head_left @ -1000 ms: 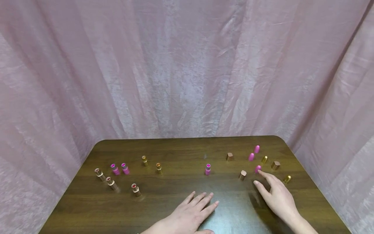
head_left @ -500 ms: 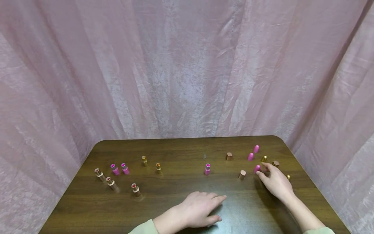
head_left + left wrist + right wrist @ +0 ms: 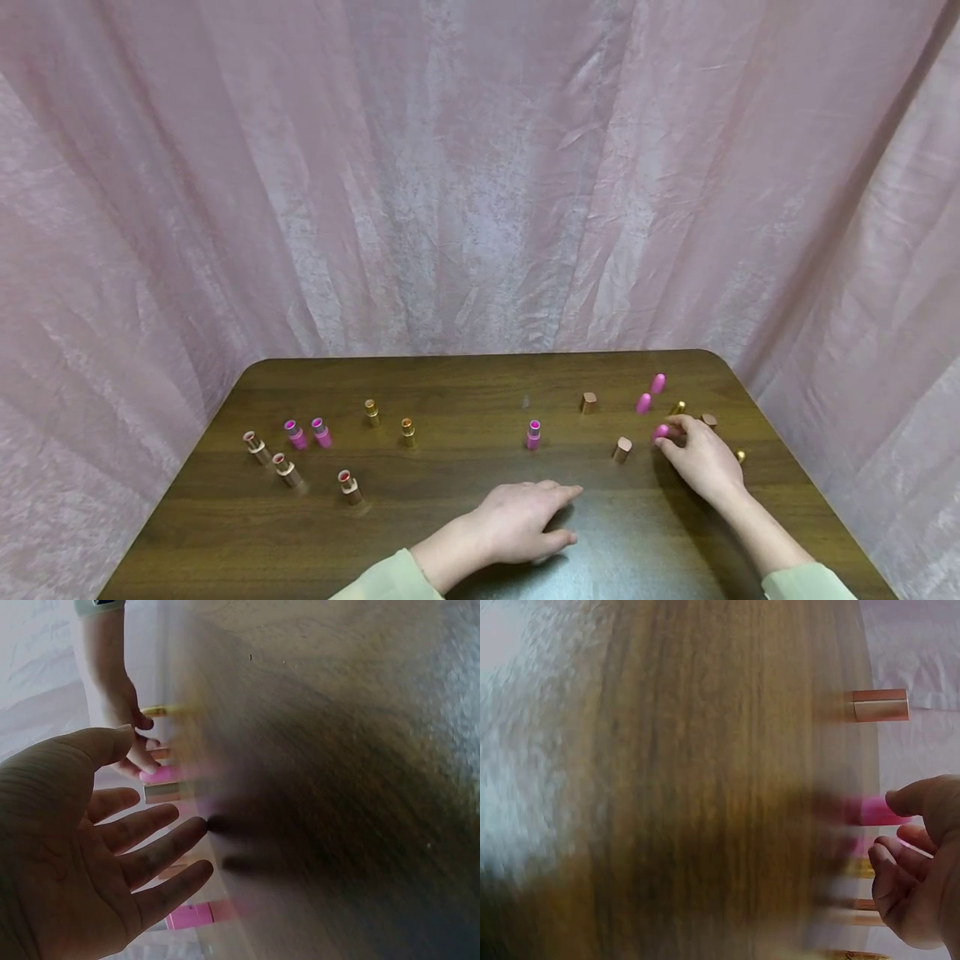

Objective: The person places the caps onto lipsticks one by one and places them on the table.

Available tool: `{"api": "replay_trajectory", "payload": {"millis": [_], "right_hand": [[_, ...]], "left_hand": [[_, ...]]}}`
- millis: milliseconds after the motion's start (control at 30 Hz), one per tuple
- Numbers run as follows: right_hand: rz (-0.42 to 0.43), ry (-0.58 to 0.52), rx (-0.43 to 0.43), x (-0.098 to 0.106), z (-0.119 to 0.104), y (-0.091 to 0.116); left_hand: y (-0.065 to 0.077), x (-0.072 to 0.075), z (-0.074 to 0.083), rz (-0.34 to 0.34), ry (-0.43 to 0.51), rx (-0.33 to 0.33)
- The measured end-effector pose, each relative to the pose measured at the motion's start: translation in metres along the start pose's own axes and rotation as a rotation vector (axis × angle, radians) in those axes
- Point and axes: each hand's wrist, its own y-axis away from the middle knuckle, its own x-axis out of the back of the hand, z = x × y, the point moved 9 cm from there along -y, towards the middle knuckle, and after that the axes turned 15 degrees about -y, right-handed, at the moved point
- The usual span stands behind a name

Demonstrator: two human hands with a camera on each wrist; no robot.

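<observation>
Right hand point(image 3: 701, 458) pinching a pink cap point(image 3: 660, 432) at the table's right

The thumb and forefinger are standing narrow, holding the pink cap between them, upright on the wooden table point(image 3: 465, 383). Crowding it are a brown cap point(image 3: 622, 450) near and to the left, a gold cap point(image 3: 678, 407) just beyond the fingers, and two further pink caps point(image 3: 643, 403) on the far side. A second brown cap point(image 3: 588, 403) is standing farther left. Between the two sides, a pink tube point(image 3: 533, 434) is standing alone; at the left, gold tubes point(image 3: 408, 432), paired pink tubes point(image 3: 322, 432) and three brown tubes point(image 3: 287, 471) are standing uncapped. The left hand point(image 3: 517, 521) is hanging over or resting on the near middle, fingers spread and holding nothing; whether it is touching the wood I cannot tell.

The right hand is partly hiding a third brown cap point(image 3: 708, 420) and most of another gold cap point(image 3: 741, 457). The thumb is covering part of the pinched cap, whose lower end is blurring in the right wrist view. The lower edge is cutting off both green sleeves point(image 3: 393, 577).
</observation>
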Motion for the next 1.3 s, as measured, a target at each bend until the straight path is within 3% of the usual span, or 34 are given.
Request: {"api": "replay_trajectory", "payload": {"millis": [300,533,667,833,1100,1300], "right_hand": [[0.021,-0.022,0.041,-0.003,-0.001,0.000],[0.036,-0.002,0.122,-0.007,-0.009,0.003],[0.033,-0.043,0.089,-0.007,-0.006,0.004],[0.036,-0.120,0.032,-0.002,0.000,0.004],[0.025,-0.270,-0.104,-0.001,0.007,0.007],[0.029,-0.396,-0.176,-0.003,0.005,0.010]], "left_hand": [[0.000,0.000,0.001,-0.001,-0.001,0.008],[0.001,0.000,0.001,-0.008,-0.003,0.003],[0.004,0.001,-0.004,0.003,-0.006,0.020],[0.007,0.006,-0.030,0.044,0.045,0.141],[0.008,0.003,-0.082,0.123,0.311,0.405],[0.003,-0.002,-0.107,0.192,0.353,0.525]]}}
